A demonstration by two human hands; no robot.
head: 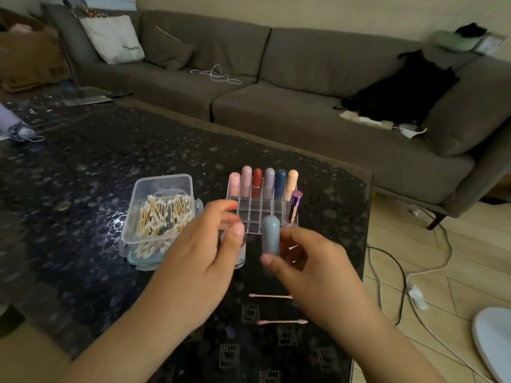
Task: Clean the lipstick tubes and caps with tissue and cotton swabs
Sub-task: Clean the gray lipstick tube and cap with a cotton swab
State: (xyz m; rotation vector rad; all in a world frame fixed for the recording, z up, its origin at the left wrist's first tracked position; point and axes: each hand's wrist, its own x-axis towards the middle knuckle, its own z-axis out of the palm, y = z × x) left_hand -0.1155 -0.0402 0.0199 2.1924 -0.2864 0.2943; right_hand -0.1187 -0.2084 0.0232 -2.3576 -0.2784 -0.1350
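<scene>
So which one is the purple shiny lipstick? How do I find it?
Start at the dark table and find the clear rack beside the box of swabs. Six pastel and solid tubes stand in its back row; look to the rack's right edge, nearer the hands. The purple lipstick leans there alone, and it is the only metallic, glossy one, slimmer than the matte rounded tubes.

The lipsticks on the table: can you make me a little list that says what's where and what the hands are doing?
back row: six lipstick tubes standing upright in the clear organizer
purple tube: metallic purple tube leaning at the organizer's right side
right hand: right hand holds a grey-blue tube upright
left hand: left hand with fingers curled near a clear item, too blurred to tell
swab box: open plastic box of cotton swabs, left of the organizer
loose swabs: two pink swabs lying on the dark table
</scene>
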